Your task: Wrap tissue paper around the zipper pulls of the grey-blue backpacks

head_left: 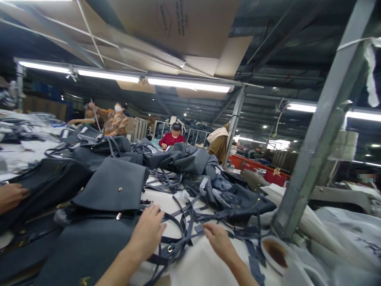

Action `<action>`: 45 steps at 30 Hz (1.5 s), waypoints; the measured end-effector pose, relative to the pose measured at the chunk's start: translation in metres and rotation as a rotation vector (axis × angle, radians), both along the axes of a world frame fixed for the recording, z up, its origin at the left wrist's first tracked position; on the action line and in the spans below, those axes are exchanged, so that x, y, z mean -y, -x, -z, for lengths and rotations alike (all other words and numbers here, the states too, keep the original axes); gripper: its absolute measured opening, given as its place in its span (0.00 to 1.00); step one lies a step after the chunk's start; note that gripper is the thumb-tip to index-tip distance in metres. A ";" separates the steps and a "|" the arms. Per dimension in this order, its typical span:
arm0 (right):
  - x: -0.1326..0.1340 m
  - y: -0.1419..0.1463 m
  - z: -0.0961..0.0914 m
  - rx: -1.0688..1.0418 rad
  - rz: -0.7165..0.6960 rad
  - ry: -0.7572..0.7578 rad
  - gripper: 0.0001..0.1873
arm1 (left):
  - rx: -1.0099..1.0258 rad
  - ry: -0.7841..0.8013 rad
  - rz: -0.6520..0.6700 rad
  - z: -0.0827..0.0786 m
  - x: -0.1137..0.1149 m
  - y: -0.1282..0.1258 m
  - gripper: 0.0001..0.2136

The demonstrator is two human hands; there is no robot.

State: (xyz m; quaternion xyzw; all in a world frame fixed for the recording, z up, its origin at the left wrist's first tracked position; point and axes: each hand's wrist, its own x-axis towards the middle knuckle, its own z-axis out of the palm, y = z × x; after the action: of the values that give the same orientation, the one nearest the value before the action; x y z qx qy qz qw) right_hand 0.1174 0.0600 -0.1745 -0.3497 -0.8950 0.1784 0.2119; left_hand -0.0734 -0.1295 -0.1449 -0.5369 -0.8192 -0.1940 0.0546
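Observation:
My left hand (147,232) rests on a dark grey-blue bag (98,238) at the front of the table, fingers curled against its edge beside a strap with a buckle (170,248). My right hand (218,238) lies on the white table cover (205,266), its fingertips pressed on a tangle of grey-blue straps (190,216). Neither hand plainly grips anything. Another flap bag (114,186) stands just behind the left hand.
Several more grey bags are piled across the table (184,159). A slanted metal post (315,135) rises at the right, with a small stained dish (275,252) at its foot. Another person's hand (10,196) reaches in from the left. Three people work at the far end.

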 end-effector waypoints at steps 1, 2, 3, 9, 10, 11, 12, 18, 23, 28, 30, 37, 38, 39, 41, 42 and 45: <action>-0.013 0.004 -0.001 0.014 0.020 -0.024 0.18 | 0.088 0.021 0.089 0.011 -0.011 -0.014 0.22; -0.024 0.010 -0.002 0.027 0.035 -0.048 0.18 | 0.166 0.045 0.159 0.024 -0.021 -0.027 0.22; -0.033 0.020 -0.002 0.036 0.046 -0.074 0.18 | 0.213 0.069 0.189 0.038 -0.030 -0.037 0.24; -0.075 0.112 0.006 0.028 0.058 -0.201 0.28 | 0.320 0.137 0.244 0.086 -0.063 -0.044 0.34; -0.080 0.127 0.009 0.021 0.059 -0.203 0.31 | 0.325 0.148 0.256 0.086 -0.066 -0.040 0.33; -0.086 0.140 0.013 0.014 0.063 -0.196 0.32 | 0.321 0.163 0.261 0.086 -0.069 -0.036 0.31; -0.092 0.150 0.016 0.004 0.067 -0.180 0.28 | 0.311 0.182 0.259 0.085 -0.072 -0.032 0.27; -0.138 0.150 0.011 -0.214 0.103 0.060 0.07 | 0.290 0.168 0.177 0.086 -0.076 -0.025 0.18; -0.160 0.103 -0.026 -0.587 0.109 0.350 0.07 | 0.276 0.145 0.115 0.078 -0.069 -0.030 0.20; -0.152 0.046 -0.070 -0.918 0.103 0.504 0.11 | 0.281 0.161 0.136 0.065 -0.060 -0.033 0.20; -0.146 0.025 -0.090 -1.013 0.114 0.536 0.10 | 0.319 0.114 0.132 0.064 -0.056 -0.033 0.19; -0.074 -0.008 -0.128 -0.794 -0.059 0.746 0.13 | 0.589 -0.391 0.234 0.072 -0.046 -0.030 0.43; -0.052 -0.006 -0.125 -0.714 -0.119 0.784 0.14 | 0.669 -0.441 0.281 0.073 -0.046 -0.032 0.46; -0.029 -0.002 -0.120 -0.582 -0.221 0.831 0.13 | 0.779 -0.472 0.334 0.074 -0.047 -0.035 0.48; 0.018 0.007 -0.106 -0.386 -0.394 0.877 0.10 | 1.066 -0.474 0.452 0.076 -0.049 -0.043 0.48; 0.038 0.012 -0.097 -0.298 -0.468 0.877 0.10 | 1.192 -0.455 0.503 0.077 -0.050 -0.047 0.43; 0.073 0.023 -0.069 -0.152 -0.637 0.902 0.09 | 1.461 -0.466 0.548 0.077 -0.053 -0.054 0.27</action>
State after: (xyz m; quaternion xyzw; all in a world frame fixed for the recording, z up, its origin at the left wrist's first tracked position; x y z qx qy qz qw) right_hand 0.0947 -0.0129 -0.1051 -0.1039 -0.7737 0.6236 0.0408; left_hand -0.0197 -0.0770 -0.2220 -0.4313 -0.4261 -0.6671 -0.4328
